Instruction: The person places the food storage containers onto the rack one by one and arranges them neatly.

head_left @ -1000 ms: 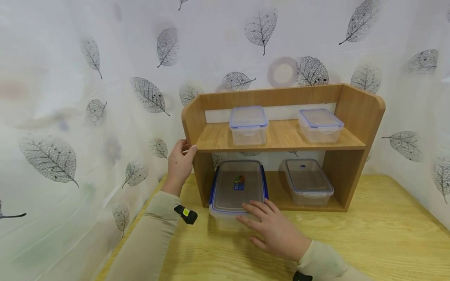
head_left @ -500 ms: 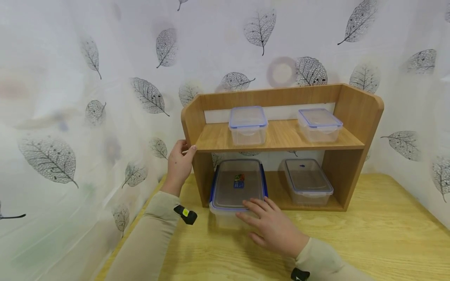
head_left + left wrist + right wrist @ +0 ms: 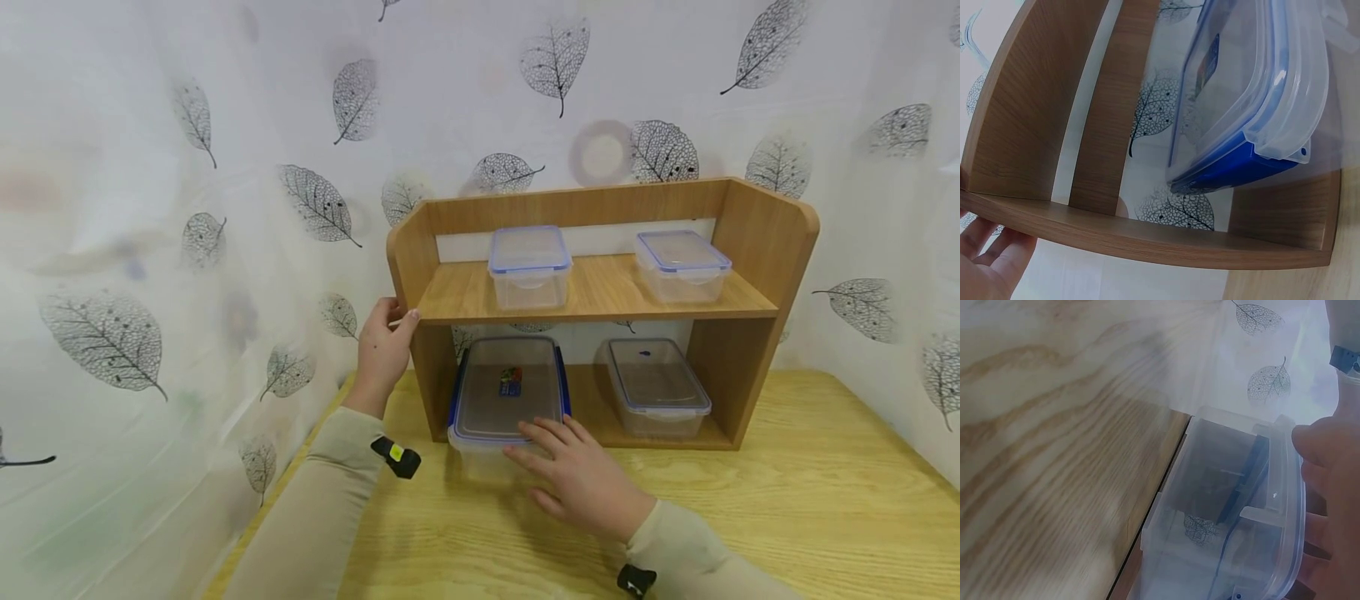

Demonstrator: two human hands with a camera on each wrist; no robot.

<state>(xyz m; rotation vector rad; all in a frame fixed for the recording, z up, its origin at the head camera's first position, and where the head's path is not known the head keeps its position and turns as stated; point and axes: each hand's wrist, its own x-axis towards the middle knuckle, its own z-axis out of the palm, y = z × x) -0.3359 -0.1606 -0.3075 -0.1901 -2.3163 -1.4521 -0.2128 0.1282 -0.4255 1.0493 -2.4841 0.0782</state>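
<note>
A large clear plastic food container [image 3: 480, 408] with blue side clips lies in the lower left bay of a wooden shelf [image 3: 603, 287]. Its front end juts out past the shelf's front edge. My right hand [image 3: 581, 475] is at the front right corner of this container, fingers spread and fairly straight over the lid and front edge. In the right wrist view the thumb [image 3: 1316, 440] lies along the front rim. My left hand [image 3: 384, 354] grips the shelf's left side panel [image 3: 1029, 112], thumb in front and fingers behind.
Two small lidded containers, one at left [image 3: 530, 267] and one at right [image 3: 682, 267], stand on the upper board. Another lidded container [image 3: 660, 387] sits in the lower right bay. A leaf-patterned curtain [image 3: 480, 100] hangs behind the shelf. Underneath is a wood-grain table [image 3: 817, 492].
The large container has slid slightly deeper into the lower bay, and my right hand has moved forward with it. My left hand stays on the side panel.
</note>
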